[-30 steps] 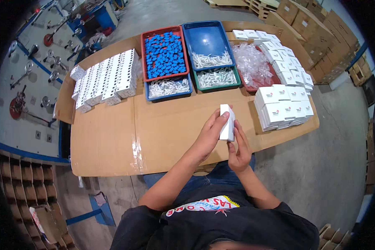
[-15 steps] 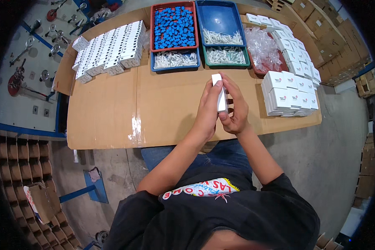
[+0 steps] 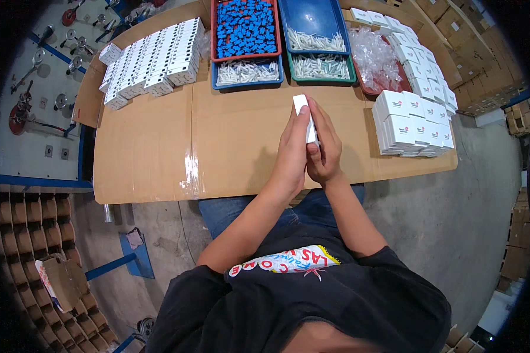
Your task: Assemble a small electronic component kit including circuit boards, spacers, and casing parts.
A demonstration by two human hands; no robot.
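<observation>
Between my two palms, above the near middle of the cardboard-covered table point(image 3: 141, 159), a small white box point(image 3: 301, 105) stands on edge. My left hand point(image 3: 290, 144) presses it from the left, the thumb lying along its narrow side. Flat against the other side is my right hand point(image 3: 325, 141), its fingers together and pointing away from me. Most of the box's broad faces are hidden by the hands. Stacked white boxes point(image 3: 400, 130) with a small red mark stand to the right of my hands.
Rows of white boxes point(image 3: 179, 56) stand at the far left. A red tray point(image 3: 214, 35) of blue plastic pieces and blue point(image 3: 284, 23) and green trays point(image 3: 351, 78) of white plastic pieces line the back. Clear plastic bags point(image 3: 374, 59) fill another tray, beside more white boxes point(image 3: 421, 67).
My right fingers have straightened and closed flat against the box, covering more of it. The box has shifted slightly left and tilts a little more. The whole view has moved slightly.
</observation>
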